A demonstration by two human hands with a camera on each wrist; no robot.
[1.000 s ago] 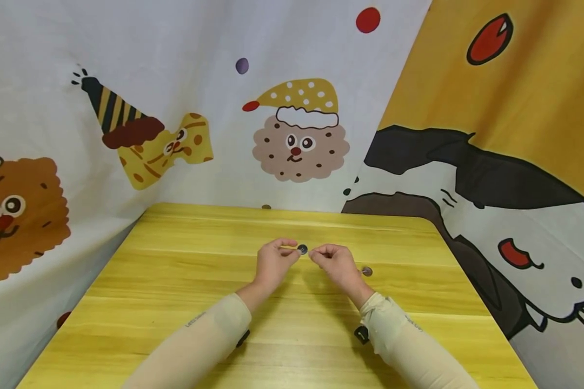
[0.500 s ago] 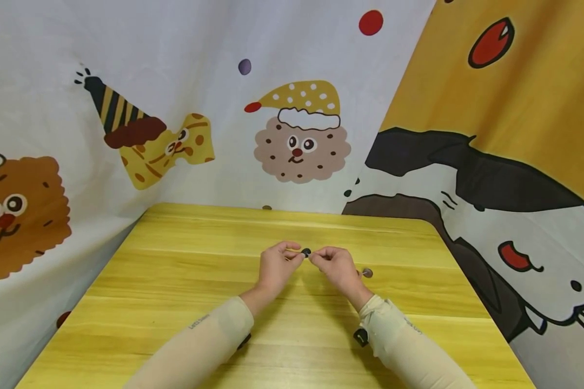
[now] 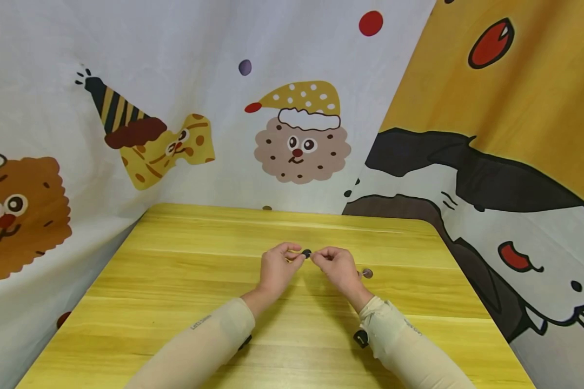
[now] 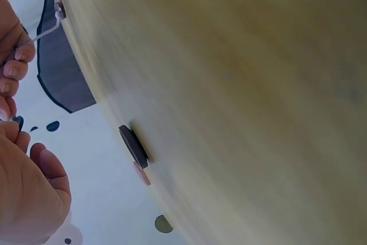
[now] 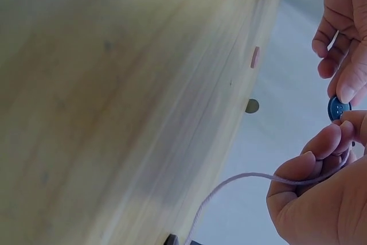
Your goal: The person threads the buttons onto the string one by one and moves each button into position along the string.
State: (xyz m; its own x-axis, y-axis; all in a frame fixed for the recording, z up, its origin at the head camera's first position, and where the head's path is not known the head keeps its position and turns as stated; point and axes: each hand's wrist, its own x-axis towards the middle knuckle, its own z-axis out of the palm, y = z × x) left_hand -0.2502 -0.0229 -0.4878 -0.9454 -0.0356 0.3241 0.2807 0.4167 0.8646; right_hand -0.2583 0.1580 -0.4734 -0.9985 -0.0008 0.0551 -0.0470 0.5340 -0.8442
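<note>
Just above the table, my left hand pinches a round dark button between thumb and fingertip; its small holes show in the right wrist view. My right hand grips a thin pale purple cord with curled fingers, its fingertips right at the button's edge. The cord's end is hidden by the fingers. From the right hand the cord hangs down to a brownish round piece on the table, to the right of that hand.
On the wooden table lie another dark disc and a small pink one, both seen low in the wrist views. A printed cartoon curtain hangs right behind the table's back edge.
Since one second ago, the left hand has brought the button rightward to the right hand's fingertips, and the button has turned more edge-on. In the last half second, hardly anything has moved.
</note>
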